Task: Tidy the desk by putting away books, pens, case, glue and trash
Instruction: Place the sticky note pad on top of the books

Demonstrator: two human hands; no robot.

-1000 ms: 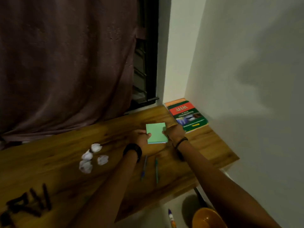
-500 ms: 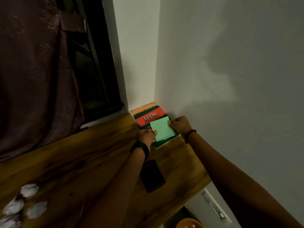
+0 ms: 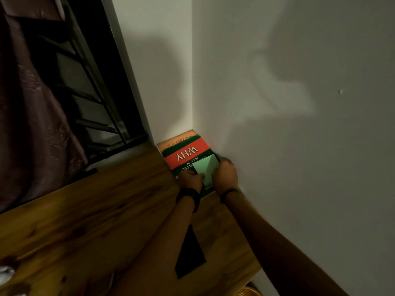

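A small light-green book (image 3: 205, 167) lies on top of a green and red book titled WHY (image 3: 185, 152), which sits on an orange book (image 3: 177, 140) in the far corner of the wooden desk (image 3: 85, 210). My left hand (image 3: 190, 178) holds the green book's near left edge. My right hand (image 3: 225, 174) grips its right side against the wall. A black flat case (image 3: 190, 255) lies on the desk between my forearms.
White walls meet right behind the book stack. A dark curtain (image 3: 32, 124) and a barred window (image 3: 92, 92) stand to the left. A crumpled white paper (image 3: 5, 273) shows at the bottom left edge, an orange bowl (image 3: 248, 292) below the desk.
Both hands carried the light-green book from the desk's middle to the corner and set it onto the WHY book. The camera swung right, leaving the pens and most paper balls out of view.
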